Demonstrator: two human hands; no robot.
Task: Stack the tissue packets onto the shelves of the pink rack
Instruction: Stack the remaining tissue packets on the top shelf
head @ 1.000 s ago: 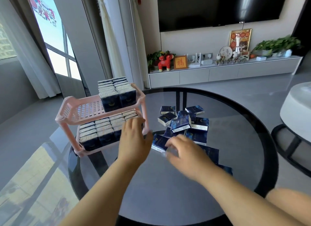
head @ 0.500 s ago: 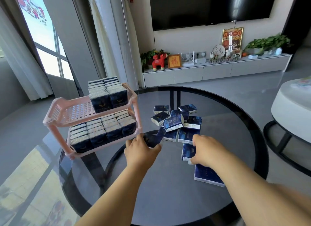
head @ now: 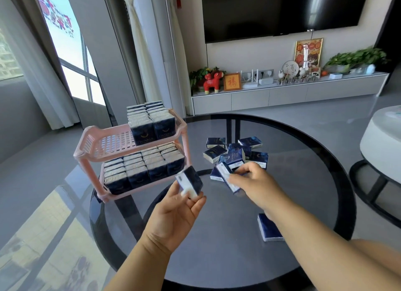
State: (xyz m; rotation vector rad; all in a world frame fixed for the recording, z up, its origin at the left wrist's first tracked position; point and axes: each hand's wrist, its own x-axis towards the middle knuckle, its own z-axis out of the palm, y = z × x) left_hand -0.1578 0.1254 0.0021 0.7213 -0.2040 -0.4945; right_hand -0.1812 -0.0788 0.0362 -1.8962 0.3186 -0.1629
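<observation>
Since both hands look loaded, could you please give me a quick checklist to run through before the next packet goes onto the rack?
1. Left hand holds a packet: ok, fingers curl round it.
2. Right hand holds a packet: ok, though blurred.
3. Free space on the top shelf: ok, its left part is bare.
4. Free space on the lower shelf: not ok, it looks full across the front.
5. Rack stands level on the table: ok.
6. Left grip firm enough: cannot tell.
</observation>
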